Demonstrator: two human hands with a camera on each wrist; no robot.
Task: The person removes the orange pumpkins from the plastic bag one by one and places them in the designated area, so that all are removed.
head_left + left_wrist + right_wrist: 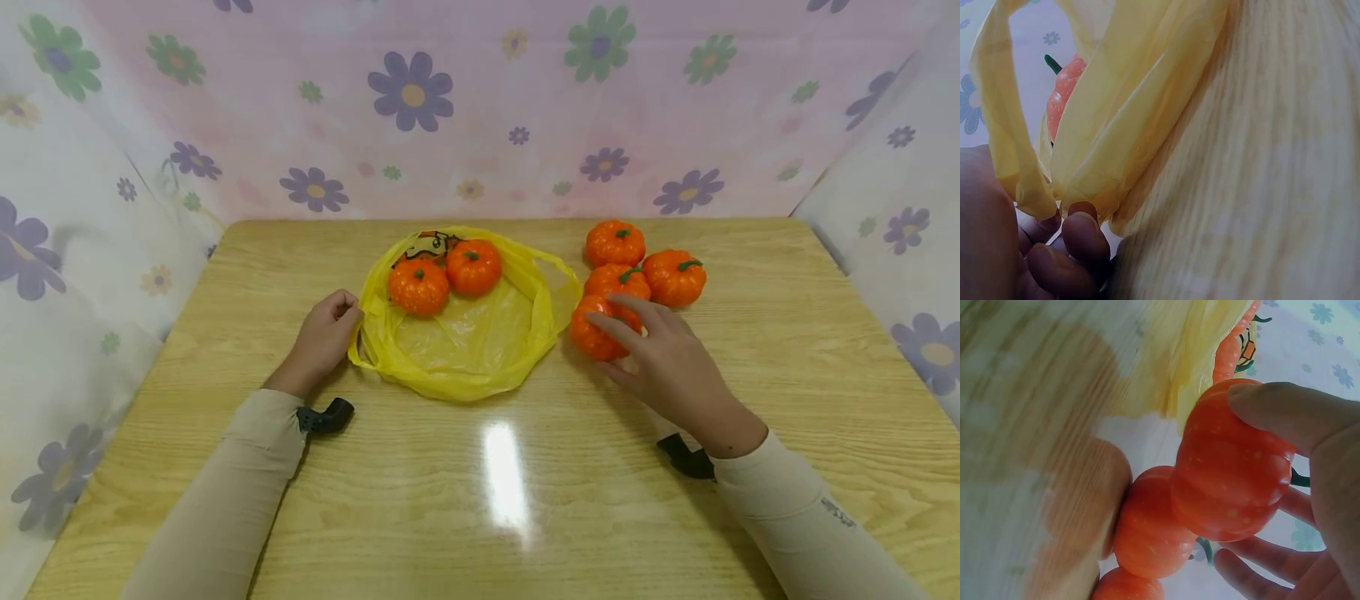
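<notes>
The person stood at a wooden surface point(390, 500), working with both hands. The left hand point(324, 333) had its fingers pinched together on the left side of a yellow plastic bag point(465, 385), which lay spread with its mouth wide and facing up. Inside, toward the far side, I saw two orange pumpkins, a left one point(417, 290) and a right one point(474, 268), side by side. Just beyond the bag's right edge, the right hand point(671, 367) held another pumpkin point(591, 329), its fingers and thumb curved around it from opposite sides. Right behind that one, three more were clustered: a middle pumpkin point(617, 282), a far pumpkin point(615, 243) and an outer pumpkin point(675, 277) to the right, all with green stems. A flowered backdrop point(480, 108) hung behind.
</notes>
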